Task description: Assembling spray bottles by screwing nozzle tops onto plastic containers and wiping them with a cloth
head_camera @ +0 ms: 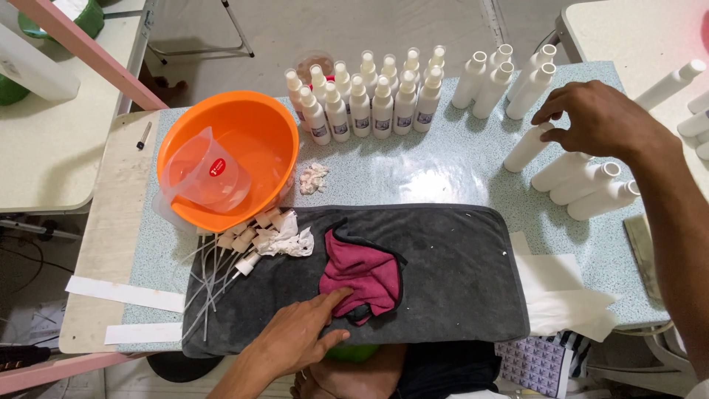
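White bottle under right hand; left hand touches magenta cloth.

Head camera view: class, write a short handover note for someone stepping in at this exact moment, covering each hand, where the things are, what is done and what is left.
Left hand: resting on the grey towel, fingers touching the crumpled magenta cloth.
Right hand: reaching over, fingers on an uncapped white bottle at the table's right.
Done: two rows of capped spray bottles stand at the back.
Left: uncapped bottles, some standing, some lying at the right; loose spray pumps lie on the towel beside the orange basin, which holds a clear measuring jug.
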